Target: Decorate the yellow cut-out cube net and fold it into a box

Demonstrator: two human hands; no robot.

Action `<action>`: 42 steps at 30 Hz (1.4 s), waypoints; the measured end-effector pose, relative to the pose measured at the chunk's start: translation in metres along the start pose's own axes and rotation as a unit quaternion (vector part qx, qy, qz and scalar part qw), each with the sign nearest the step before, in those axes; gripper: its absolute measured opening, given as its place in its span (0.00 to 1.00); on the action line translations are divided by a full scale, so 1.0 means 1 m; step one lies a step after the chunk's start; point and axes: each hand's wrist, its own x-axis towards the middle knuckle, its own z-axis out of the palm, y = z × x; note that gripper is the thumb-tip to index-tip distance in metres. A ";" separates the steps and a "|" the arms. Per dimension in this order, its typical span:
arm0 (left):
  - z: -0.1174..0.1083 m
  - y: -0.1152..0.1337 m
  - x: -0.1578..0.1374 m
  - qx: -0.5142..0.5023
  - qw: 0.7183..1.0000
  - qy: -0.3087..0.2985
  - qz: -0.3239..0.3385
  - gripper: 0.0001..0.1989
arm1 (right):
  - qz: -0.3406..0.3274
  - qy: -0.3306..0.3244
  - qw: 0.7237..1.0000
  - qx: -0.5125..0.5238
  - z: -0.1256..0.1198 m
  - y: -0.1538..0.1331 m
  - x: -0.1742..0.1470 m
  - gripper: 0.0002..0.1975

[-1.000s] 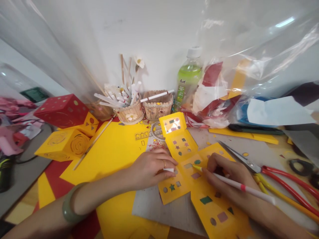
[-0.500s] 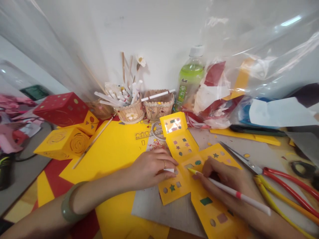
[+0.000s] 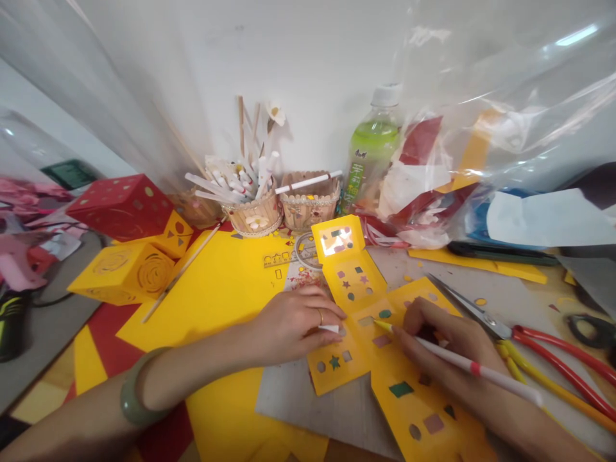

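My right hand (image 3: pixel 447 346) is closed around a white marker pen (image 3: pixel 481 370) with a red band. The pen's yellow tip is on or just over the unfolded yellow card (image 3: pixel 380 385), beside a rectangular cut-out. The card is cross-shaped, with small stars, circles and rectangles cut in it; several are backed in pink or green. My left hand (image 3: pixel 301 324) lies on the card's left part, its fingers curled. A white pen cap (image 3: pixel 330 328) pokes out between them. A grey paper sheet (image 3: pixel 298 401) lies under the card.
Scissors (image 3: pixel 503 330) lie open at the right. Yellow paper (image 3: pixel 216 282), a stencil ruler (image 3: pixel 279 259) and a tape roll (image 3: pixel 308 250) lie left. Behind stand wooden baskets (image 3: pixel 255 223), a green drink bottle (image 3: pixel 373 147) and plastic bags. Red (image 3: pixel 120 205) and yellow boxes (image 3: pixel 120 273) sit left.
My right hand and the pen have shifted slightly right, and the pen tip has moved a little right on the card. My left hand stays in place on the card.
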 end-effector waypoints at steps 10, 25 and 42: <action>-0.001 0.001 0.000 0.004 1.000 -0.011 -0.008 0.08 | 0.011 -0.002 1.000 0.001 0.001 -0.002 0.001 0.13; -0.002 0.000 0.000 0.006 1.000 -0.012 -0.006 0.08 | 0.013 0.004 1.000 0.009 0.002 -0.005 0.000 0.14; -0.002 0.002 0.001 0.021 0.999 -0.022 -0.010 0.08 | -0.009 -0.028 1.000 0.009 0.003 -0.007 0.002 0.14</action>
